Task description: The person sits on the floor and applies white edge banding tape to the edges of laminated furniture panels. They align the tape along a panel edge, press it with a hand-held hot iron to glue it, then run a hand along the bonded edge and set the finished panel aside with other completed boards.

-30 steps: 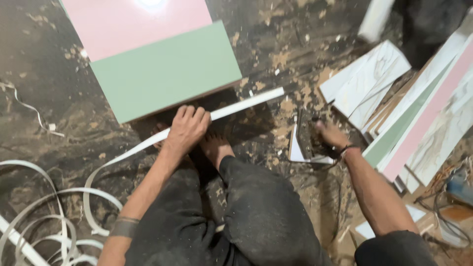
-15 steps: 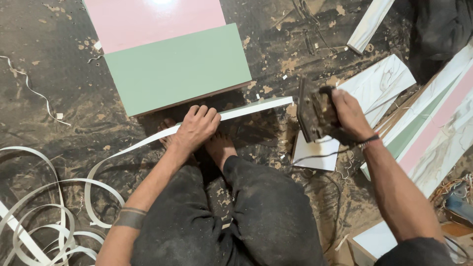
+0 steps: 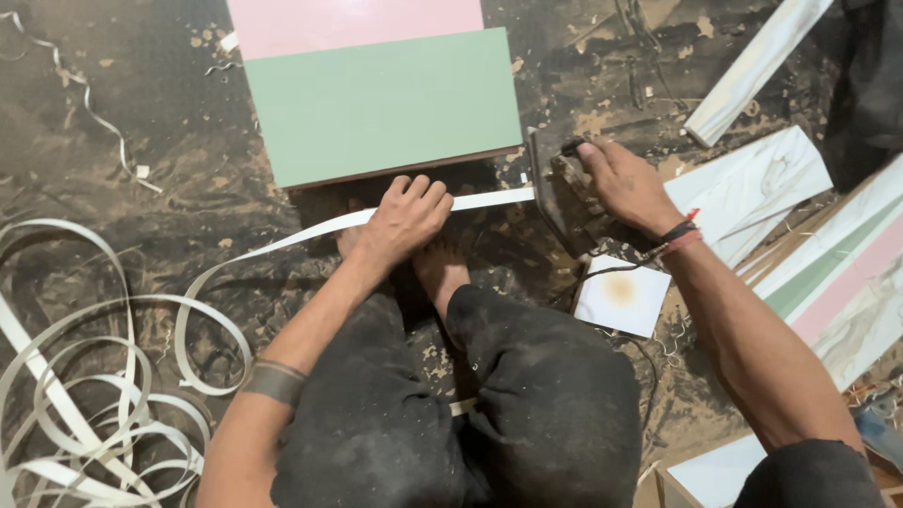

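My left hand (image 3: 406,219) presses flat on a white edge-banding strip (image 3: 282,243) that runs along the near edge of a green panel (image 3: 381,103). My right hand (image 3: 623,184) grips a dark, worn clothes iron (image 3: 562,193) at the strip's right end, just off the panel's corner. A pink panel (image 3: 353,23) lies behind the green one. My bare feet (image 3: 440,271) rest on the floor under the left hand, beside my dark trousers.
Loose coils of white banding (image 3: 85,376) lie at the lower left. A small white tile with a scorch mark (image 3: 621,296) sits right of my knee. Marbled, green and pink panels (image 3: 828,273) are stacked at the right on a dusty dark floor.
My right hand has lifted the iron off the right-hand stack and brought it left to the strip's end by the green panel. The left hand stays pressed on the strip.
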### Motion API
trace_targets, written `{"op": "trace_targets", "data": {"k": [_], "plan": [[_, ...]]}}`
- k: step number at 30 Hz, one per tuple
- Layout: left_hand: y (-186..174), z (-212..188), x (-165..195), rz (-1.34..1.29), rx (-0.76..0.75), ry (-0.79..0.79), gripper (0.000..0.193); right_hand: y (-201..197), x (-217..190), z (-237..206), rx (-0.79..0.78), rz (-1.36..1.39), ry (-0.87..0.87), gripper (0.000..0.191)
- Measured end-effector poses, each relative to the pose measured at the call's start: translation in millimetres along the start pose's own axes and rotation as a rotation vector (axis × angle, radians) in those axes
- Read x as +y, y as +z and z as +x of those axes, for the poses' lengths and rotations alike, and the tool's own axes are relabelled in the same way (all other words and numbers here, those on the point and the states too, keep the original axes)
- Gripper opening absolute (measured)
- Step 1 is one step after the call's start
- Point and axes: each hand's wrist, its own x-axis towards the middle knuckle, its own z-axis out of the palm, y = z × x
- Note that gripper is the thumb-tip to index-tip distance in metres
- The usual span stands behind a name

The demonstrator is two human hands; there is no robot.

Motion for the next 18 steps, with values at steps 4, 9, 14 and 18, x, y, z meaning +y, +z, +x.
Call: {"op": "trace_targets", "data": {"k": [4,9,14,18], "plan": [[1.6,-2.9,0.8,0.011,-0.009,-0.03,0.009,23.4,-33.6,8.2,-0.112,-0.037,-0.028,0.042],[2.9,-4.6,2.9,0.018,-0.019,-0.053,0.01,31.8,-43.0,6.8,-0.187,-0.068,-0.032,0.044],[3.8,-6.0,2.7,0.027,-0.033,-0.059,0.011,6.3,-2.7,7.1,-0.134,-0.071,0.058,0.045],[4.7,-6.5,0.7,0.003,-0.024,-0.066,0.011,-25.8,40.6,6.1,-0.024,-0.09,0.083,0.045]]}}
